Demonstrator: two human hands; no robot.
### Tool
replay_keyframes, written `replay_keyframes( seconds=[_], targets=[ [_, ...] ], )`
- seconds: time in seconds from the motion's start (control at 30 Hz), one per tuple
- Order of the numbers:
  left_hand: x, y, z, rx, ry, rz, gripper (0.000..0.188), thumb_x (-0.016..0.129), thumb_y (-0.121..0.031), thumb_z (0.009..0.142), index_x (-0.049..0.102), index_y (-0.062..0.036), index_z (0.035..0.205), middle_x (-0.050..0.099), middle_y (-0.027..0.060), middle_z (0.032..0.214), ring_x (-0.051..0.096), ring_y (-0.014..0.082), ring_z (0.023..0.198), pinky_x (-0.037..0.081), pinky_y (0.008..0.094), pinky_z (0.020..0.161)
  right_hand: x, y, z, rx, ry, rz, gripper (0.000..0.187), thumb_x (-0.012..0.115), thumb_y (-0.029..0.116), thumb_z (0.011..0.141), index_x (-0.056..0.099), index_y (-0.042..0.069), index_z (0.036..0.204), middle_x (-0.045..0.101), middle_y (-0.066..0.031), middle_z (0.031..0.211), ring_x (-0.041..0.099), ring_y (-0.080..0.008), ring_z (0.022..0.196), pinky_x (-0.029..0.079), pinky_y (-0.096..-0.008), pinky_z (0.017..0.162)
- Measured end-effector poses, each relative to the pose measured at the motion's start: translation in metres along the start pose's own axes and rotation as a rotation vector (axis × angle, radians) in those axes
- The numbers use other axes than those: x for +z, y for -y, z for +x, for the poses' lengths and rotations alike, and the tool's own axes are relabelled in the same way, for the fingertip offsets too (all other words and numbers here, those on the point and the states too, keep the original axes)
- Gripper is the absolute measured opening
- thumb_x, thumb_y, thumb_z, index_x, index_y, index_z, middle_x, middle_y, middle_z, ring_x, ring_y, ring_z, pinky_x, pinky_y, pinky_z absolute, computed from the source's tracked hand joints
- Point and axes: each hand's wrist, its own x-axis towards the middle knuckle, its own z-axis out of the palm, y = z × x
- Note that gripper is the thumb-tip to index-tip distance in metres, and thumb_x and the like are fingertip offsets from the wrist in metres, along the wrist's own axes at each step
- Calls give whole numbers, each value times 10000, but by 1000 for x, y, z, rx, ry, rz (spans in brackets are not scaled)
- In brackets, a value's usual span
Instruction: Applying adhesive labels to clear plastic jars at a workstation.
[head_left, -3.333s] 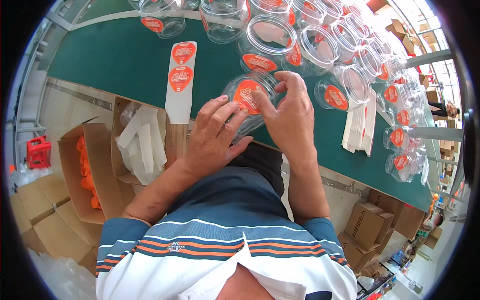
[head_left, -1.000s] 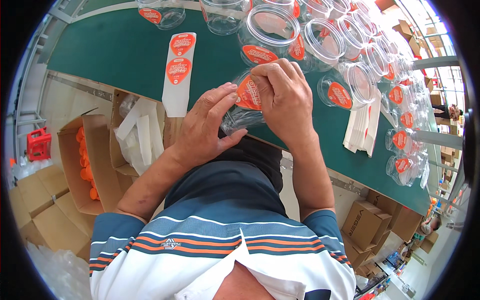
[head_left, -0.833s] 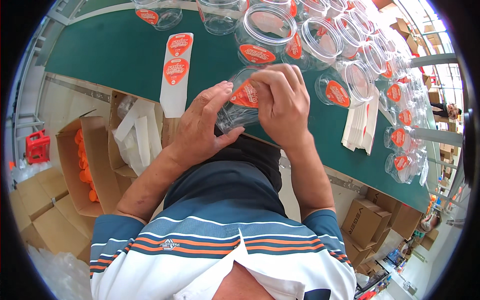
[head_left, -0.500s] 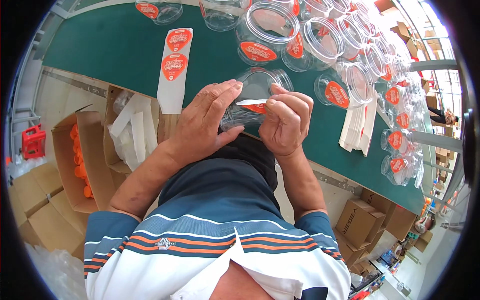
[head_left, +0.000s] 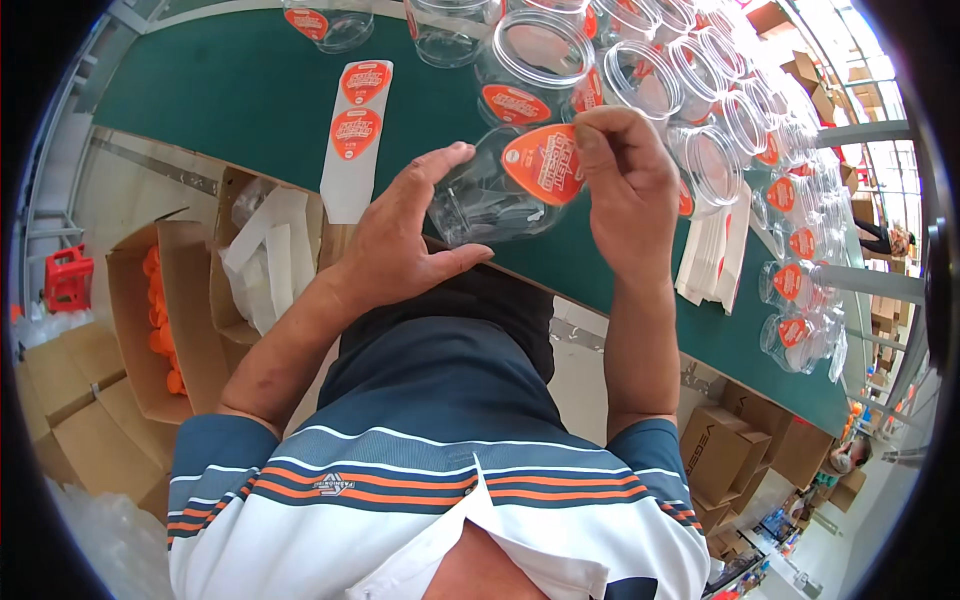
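A clear plastic jar [head_left: 480, 205] lies on its side near the table's front edge. My left hand [head_left: 400, 225] cups its left end, fingers on the far side and thumb on the near side. Between the thumb and fingers of my right hand [head_left: 632, 185] is the corner of an orange sticker [head_left: 545, 165], held over the jar's right part. The sticker is a rounded teardrop with white print, and it covers some of the jar. Left of the jar, a white backing strip [head_left: 347, 185] bears two more orange stickers.
Many clear jars with orange stickers [head_left: 533, 60] crowd the far and right side of the green table [head_left: 230, 85]. A pile of white strips [head_left: 712, 255] lies at right. Below left stand cardboard boxes, one with orange lids [head_left: 160, 340]; more boxes [head_left: 722, 450] stand below right.
My right hand has moved right and away from me, bringing the orange sticker up off a low, edge-on position to face up. More of the jar shows; my left hand stays beside it.
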Motion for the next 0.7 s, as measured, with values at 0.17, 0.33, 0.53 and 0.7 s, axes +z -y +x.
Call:
replay_keyframes(
  seconds=[0.17, 0.33, 0.53, 0.7],
  targets=[
    [6, 5, -3, 44, -28, 76, 906, 908, -111, 832, 476, -65, 1627, 599, 153, 1628, 578, 347, 1516, 446, 454, 1292, -14, -7, 18, 57, 256, -159, 47, 699, 43, 1105, 728, 8, 1119, 689, -1, 944, 528, -47, 775, 470, -203, 698],
    [-7, 5, 7, 204, 134, 219, 925, 904, -95, 831, 463, -71, 1644, 587, 135, 1657, 567, 358, 1523, 423, 463, 1312, -20, 3, 40, 53, 510, -270, 42, 713, 53, 1103, 735, 21, 1087, 687, 1, 929, 541, -47, 774, 483, -207, 696],
    [-7, 10, 7, 60, 109, 51, 926, 897, -81, 825, 468, -76, 1646, 583, 121, 1671, 562, 348, 1529, 404, 470, 1327, -18, -3, 43, 85, 551, -330, 31, 715, 47, 1100, 739, 30, 1089, 689, 4, 933, 554, -46, 789, 486, -201, 701],
    [-6, 7, 9, 78, 105, 75, 913, 897, -81, 822, 484, -75, 1636, 596, 123, 1656, 572, 340, 1514, 395, 477, 1333, -17, -6, 30, 85, 438, -301, 21, 726, 39, 1090, 737, 23, 1084, 691, 3, 930, 554, -52, 793, 491, -209, 707]
  ],
)
